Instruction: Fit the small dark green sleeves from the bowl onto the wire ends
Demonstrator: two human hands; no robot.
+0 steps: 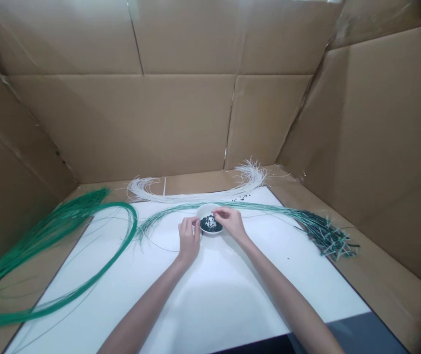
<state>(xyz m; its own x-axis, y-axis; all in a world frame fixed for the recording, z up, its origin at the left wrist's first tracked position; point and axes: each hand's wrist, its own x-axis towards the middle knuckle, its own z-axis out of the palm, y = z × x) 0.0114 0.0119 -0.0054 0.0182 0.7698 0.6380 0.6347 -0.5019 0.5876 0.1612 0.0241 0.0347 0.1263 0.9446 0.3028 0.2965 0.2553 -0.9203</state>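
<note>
A small white bowl (213, 233) holds many tiny black beads (210, 227) with a patch of white ones in the middle. At its left rim, my left hand (189, 238) has its fingers closed in a pinch; a thin green strand (158, 248) curves along the board to this hand. Over the bowl's right side, my right hand (231, 222) pinches with thumb and forefinger just above the beads. Whatever is between those fingertips is too small to make out. Behind the bowl runs a bundle of green strands (181, 208), its dark, beaded-looking ends (328, 235) at the right.
A large coil of green strands (103, 268) lies at the left, overlapping the white board (217, 305). White strands (195, 197) stretch along the back edge. Several loose black beads (241, 198) sit behind the bowl. Cardboard walls (158, 123) enclose the back and sides.
</note>
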